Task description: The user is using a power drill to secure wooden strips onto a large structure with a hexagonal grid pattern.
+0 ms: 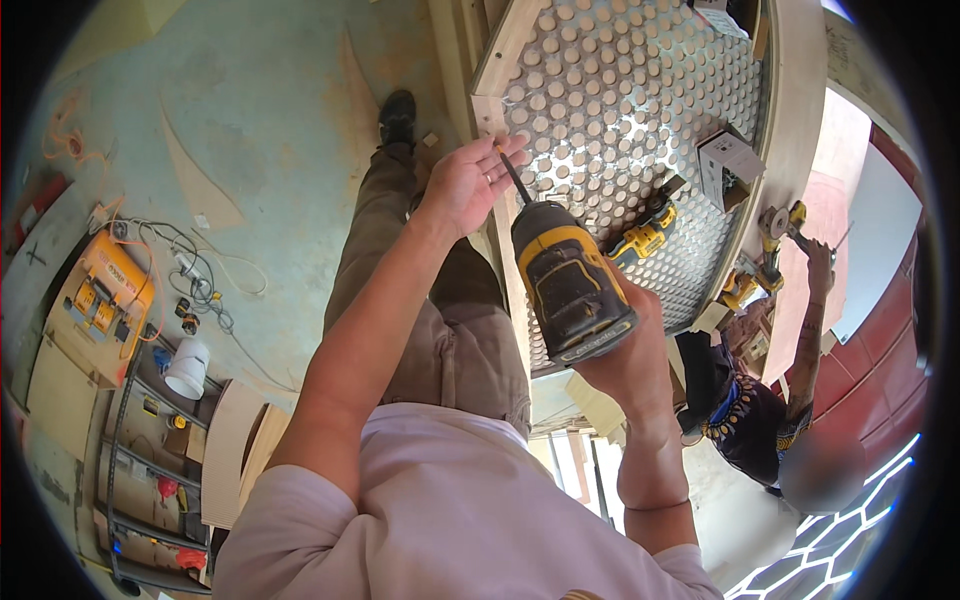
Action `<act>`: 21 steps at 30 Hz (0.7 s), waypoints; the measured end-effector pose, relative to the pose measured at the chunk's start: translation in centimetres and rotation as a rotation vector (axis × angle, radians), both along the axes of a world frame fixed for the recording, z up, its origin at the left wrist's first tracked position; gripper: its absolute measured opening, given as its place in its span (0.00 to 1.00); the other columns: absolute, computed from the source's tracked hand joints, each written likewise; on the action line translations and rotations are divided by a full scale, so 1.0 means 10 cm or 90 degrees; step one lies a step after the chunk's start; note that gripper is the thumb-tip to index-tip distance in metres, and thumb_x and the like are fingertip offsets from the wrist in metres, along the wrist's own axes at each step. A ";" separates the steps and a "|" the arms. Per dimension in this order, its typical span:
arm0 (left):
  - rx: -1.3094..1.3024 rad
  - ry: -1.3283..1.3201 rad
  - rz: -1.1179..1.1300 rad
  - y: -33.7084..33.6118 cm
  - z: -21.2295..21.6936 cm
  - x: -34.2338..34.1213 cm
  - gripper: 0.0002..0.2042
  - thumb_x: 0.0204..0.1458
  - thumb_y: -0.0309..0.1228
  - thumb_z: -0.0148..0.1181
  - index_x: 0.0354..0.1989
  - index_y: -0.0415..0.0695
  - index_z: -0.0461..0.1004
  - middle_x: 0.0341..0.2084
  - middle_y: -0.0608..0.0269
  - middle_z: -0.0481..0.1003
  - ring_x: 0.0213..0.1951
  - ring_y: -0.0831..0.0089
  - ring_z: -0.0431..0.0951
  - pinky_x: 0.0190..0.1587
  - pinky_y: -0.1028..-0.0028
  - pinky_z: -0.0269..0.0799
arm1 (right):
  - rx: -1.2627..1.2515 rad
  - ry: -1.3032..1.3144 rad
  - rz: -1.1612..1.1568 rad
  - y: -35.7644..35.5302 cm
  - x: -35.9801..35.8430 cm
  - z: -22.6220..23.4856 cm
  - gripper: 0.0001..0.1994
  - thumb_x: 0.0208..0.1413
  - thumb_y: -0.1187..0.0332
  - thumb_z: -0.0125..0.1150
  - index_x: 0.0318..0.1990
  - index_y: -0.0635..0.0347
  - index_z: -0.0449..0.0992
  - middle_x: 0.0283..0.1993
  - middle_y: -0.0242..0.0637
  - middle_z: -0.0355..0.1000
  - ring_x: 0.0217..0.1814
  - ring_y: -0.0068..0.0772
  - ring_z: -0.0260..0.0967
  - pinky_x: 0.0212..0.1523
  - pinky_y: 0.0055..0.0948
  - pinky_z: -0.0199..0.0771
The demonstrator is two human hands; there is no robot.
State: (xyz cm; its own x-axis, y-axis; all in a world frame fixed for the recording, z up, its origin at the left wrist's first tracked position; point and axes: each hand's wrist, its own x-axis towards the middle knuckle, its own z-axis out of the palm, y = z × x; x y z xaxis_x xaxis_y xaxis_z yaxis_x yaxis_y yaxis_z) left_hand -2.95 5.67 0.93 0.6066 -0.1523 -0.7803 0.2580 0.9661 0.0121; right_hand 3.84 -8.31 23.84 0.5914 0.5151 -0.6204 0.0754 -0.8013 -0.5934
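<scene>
By a wooden edge (488,113), my right hand (638,352) grips a drill (562,262); my left hand (466,187), half-open, is beside its bit (517,179), hold unclear.

Left hand (468,188) loosely spread, palm up; right hand (638,350) curled.

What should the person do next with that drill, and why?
Maybe move the left hand a little back before running the drill, because that hand is right by the tip of the bit while the right hand holds the drill.
</scene>
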 end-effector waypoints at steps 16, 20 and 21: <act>-0.024 0.025 -0.022 0.04 -0.03 0.05 0.16 0.68 0.38 0.47 0.55 0.41 0.72 0.66 0.50 0.69 0.69 0.56 0.64 0.70 0.57 0.59 | -0.013 0.018 -0.006 0.07 0.10 0.00 0.20 0.40 0.68 0.79 0.39 0.60 0.73 0.31 0.45 0.79 0.36 0.53 0.80 0.35 0.39 0.79; -0.010 0.033 -0.022 0.03 -0.03 0.07 0.14 0.67 0.38 0.47 0.51 0.43 0.73 0.62 0.51 0.73 0.64 0.59 0.69 0.69 0.59 0.58 | -0.032 0.020 -0.002 0.04 0.11 -0.04 0.20 0.39 0.68 0.79 0.39 0.60 0.74 0.31 0.45 0.79 0.36 0.54 0.80 0.35 0.40 0.79; -0.007 0.036 -0.022 0.03 -0.03 0.06 0.12 0.67 0.37 0.48 0.48 0.45 0.75 0.60 0.53 0.75 0.61 0.62 0.72 0.68 0.61 0.57 | -0.030 0.013 0.000 0.03 0.10 -0.06 0.20 0.39 0.68 0.78 0.39 0.60 0.74 0.31 0.45 0.79 0.36 0.55 0.80 0.35 0.40 0.79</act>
